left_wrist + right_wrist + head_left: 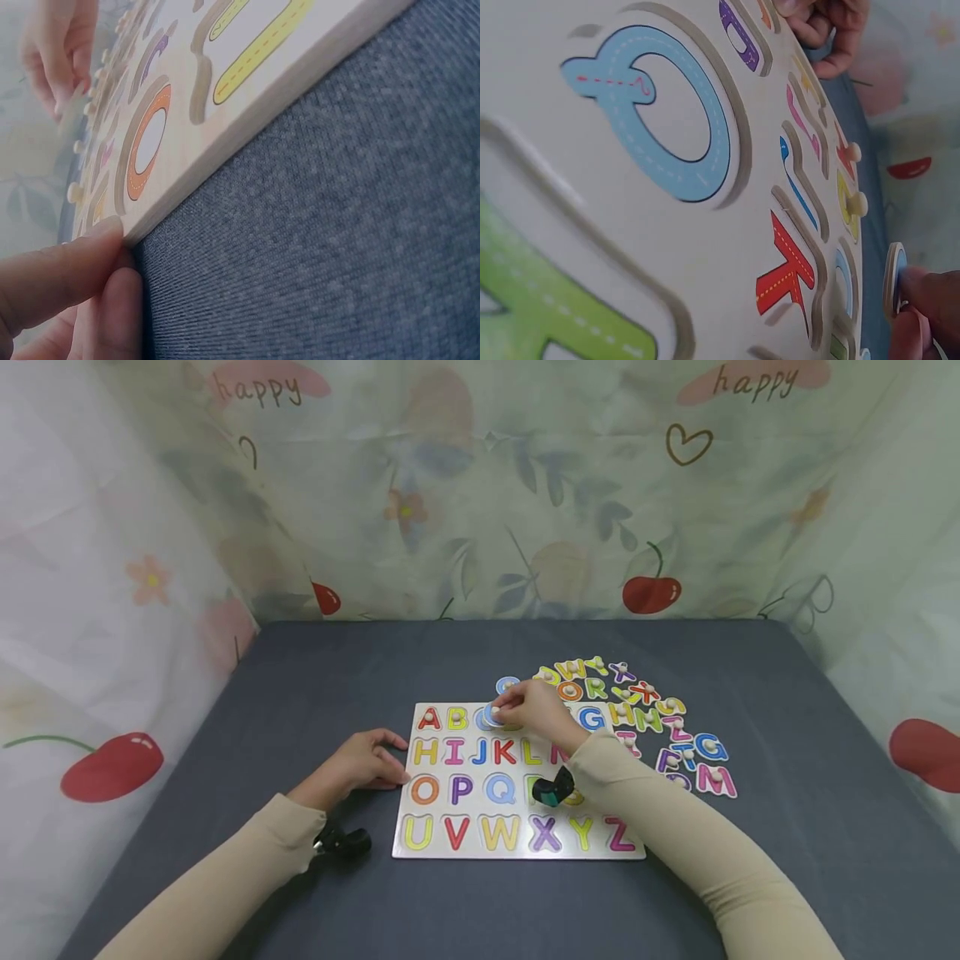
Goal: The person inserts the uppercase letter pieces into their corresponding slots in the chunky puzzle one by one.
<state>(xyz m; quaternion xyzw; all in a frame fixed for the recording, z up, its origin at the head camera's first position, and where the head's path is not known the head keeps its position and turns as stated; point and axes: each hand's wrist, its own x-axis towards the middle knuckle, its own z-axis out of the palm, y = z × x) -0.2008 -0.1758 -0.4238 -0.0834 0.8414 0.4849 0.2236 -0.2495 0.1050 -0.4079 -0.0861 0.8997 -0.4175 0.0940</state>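
A pale wooden alphabet board (408, 847) lies on the table, with coloured letters printed in its recesses. My right hand (543, 712) pinches a light blue letter puzzle piece (492, 714) over the top row, overlapping the C recess. In the right wrist view this piece (892, 279) stands on edge between thumb and finger; its letter is largely hidden. The knobbed red A (428, 719) and yellow B (457, 719) sit in their recesses. My left hand (363, 760) rests at the board's left edge, its thumb (97, 251) touching the edge near the O recess.
Several loose knobbed letters, among them a pink M (716, 780), a blue G (710, 747) and an orange O (570, 691), lie scattered behind and right of the board. A dark cloth (330, 685) covers the table. Printed curtains (480, 527) hang around it.
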